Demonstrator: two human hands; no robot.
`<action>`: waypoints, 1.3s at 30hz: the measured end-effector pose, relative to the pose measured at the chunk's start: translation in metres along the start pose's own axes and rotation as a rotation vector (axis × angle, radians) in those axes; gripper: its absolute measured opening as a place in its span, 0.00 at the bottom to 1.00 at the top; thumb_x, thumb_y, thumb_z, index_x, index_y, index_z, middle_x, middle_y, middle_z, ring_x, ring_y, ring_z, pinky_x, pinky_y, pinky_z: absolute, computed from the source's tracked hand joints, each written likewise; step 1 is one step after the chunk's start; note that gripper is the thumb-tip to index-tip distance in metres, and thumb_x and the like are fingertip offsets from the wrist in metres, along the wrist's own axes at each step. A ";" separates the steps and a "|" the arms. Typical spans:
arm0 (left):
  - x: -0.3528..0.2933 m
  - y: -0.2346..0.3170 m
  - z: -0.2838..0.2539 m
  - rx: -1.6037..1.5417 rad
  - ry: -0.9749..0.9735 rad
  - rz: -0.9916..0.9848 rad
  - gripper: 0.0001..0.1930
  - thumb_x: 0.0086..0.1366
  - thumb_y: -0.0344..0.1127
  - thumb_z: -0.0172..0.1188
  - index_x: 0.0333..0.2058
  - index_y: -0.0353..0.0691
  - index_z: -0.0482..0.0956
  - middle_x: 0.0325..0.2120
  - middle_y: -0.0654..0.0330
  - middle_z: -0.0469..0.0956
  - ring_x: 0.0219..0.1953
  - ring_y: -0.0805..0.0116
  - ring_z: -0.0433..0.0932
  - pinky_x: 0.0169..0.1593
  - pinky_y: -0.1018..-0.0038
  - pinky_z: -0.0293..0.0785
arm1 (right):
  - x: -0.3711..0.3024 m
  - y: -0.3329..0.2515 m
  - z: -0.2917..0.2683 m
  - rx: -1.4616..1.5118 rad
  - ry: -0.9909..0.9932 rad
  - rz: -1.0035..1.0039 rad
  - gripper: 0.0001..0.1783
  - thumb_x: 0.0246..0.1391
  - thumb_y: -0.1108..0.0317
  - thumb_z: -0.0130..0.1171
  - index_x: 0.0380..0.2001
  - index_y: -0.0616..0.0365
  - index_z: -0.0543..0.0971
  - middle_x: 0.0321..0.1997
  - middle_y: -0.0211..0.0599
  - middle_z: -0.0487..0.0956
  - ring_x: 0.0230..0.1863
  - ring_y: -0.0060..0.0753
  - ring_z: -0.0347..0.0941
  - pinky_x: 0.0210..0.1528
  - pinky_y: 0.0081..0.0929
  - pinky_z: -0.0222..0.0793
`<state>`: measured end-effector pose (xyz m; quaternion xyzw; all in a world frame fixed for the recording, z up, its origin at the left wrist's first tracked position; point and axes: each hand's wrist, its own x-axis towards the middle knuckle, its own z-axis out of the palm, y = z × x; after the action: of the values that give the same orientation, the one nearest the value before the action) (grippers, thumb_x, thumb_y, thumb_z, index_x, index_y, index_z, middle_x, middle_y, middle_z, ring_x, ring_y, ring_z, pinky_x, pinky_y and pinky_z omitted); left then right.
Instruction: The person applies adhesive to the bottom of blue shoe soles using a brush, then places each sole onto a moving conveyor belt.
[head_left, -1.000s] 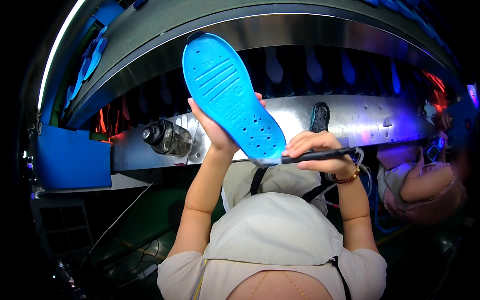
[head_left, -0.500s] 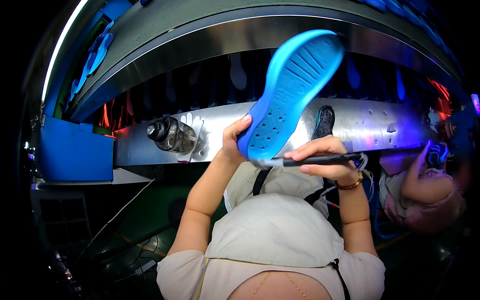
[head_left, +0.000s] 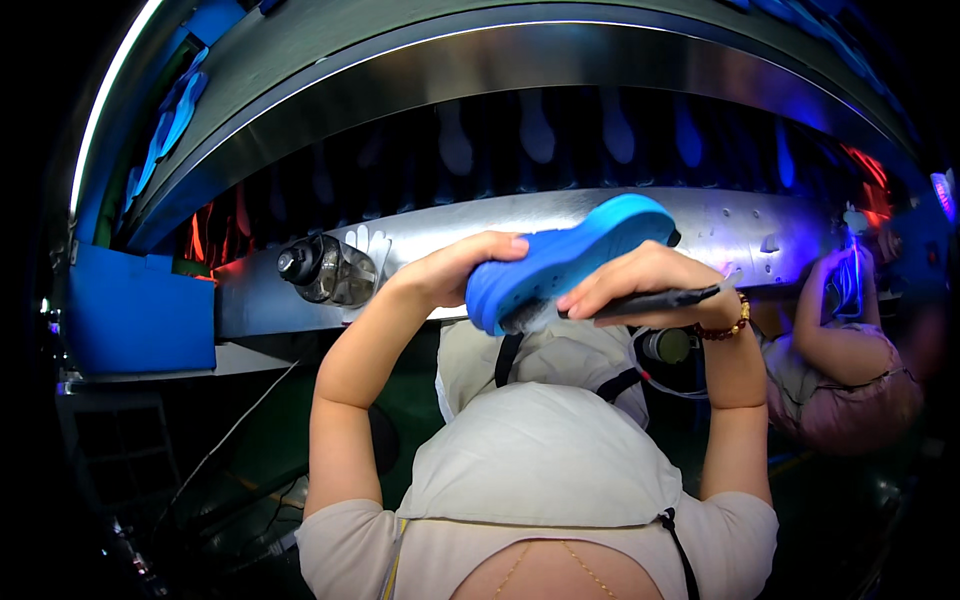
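Note:
A bright blue shoe sole (head_left: 575,250) is held slantwise over the metal bench, its side wall facing me and its far end raised. My left hand (head_left: 465,262) grips the near left end, thumb on top. In my right hand (head_left: 650,282) is a black-handled brush (head_left: 655,302), held between thumb and fingers. The brush's pale, blurred tip meets the lower near edge of the sole. Most of the sole's broad face is turned from view. A thin pale tube shows near my right wrist.
On the metal bench (head_left: 425,232) stand a dark clear bottle (head_left: 325,270) and a white glove (head_left: 374,246). Behind hangs a row of soles (head_left: 537,125) under a metal-edged ledge (head_left: 480,62). Another person (head_left: 840,360) sits at right. A blue box (head_left: 150,310) stands at left.
The sole has come down and tipped over, from upright with its inner face showing to slanted with its side showing. The brush stays at its near end.

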<state>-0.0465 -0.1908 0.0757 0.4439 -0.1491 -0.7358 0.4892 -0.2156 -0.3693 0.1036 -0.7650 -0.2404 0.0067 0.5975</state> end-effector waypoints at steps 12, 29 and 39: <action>-0.030 -0.002 0.001 0.076 0.319 0.112 0.34 0.51 0.54 0.53 0.49 0.30 0.66 0.43 0.45 0.71 0.41 0.60 0.73 0.46 0.68 0.69 | -0.021 -0.006 -0.005 -0.094 0.034 0.063 0.13 0.38 0.80 0.60 0.33 0.63 0.78 0.37 0.46 0.77 0.42 0.38 0.74 0.47 0.29 0.69; 0.044 -0.054 -0.008 -0.624 -0.161 0.644 0.43 0.54 0.71 0.31 0.56 0.39 0.55 0.51 0.47 0.62 0.52 0.50 0.63 0.54 0.54 0.59 | -0.009 0.027 0.025 -0.077 0.569 0.143 0.11 0.36 0.76 0.59 0.29 0.63 0.78 0.33 0.43 0.77 0.39 0.35 0.73 0.45 0.28 0.67; 0.039 -0.041 -0.006 -0.536 0.144 0.739 0.41 0.57 0.69 0.22 0.50 0.37 0.62 0.41 0.51 0.70 0.45 0.58 0.70 0.49 0.62 0.67 | -0.001 0.001 0.052 -0.326 0.258 -0.005 0.09 0.33 0.75 0.58 0.25 0.57 0.77 0.26 0.36 0.76 0.31 0.36 0.73 0.35 0.28 0.69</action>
<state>-0.0708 -0.2037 0.0257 0.2689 -0.0673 -0.4920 0.8253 -0.2318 -0.3226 0.0874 -0.8454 -0.1616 -0.1316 0.4918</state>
